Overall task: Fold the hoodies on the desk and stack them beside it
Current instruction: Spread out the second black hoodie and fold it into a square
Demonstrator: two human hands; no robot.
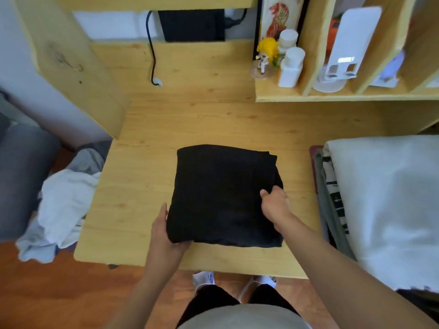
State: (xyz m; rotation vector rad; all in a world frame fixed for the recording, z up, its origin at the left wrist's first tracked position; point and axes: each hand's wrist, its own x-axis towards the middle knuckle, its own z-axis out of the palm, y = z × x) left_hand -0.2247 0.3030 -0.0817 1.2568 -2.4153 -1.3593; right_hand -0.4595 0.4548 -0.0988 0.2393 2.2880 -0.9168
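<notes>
Your left hand (164, 236) cups the near-left corner of the folded black hoodie (223, 195); your right hand (275, 205) pinches its right edge. It lies on the pine desk (133, 186). Right of your right hand sits a folded stack (380, 198); beyond, shelf cubbies (308, 67).

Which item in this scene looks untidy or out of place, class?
The crumpled pile of light clothes slumped off the desk's left edge looks messy and unfolded, unlike the black hoodie folded square between both hands and the neat stack on the right.
</notes>
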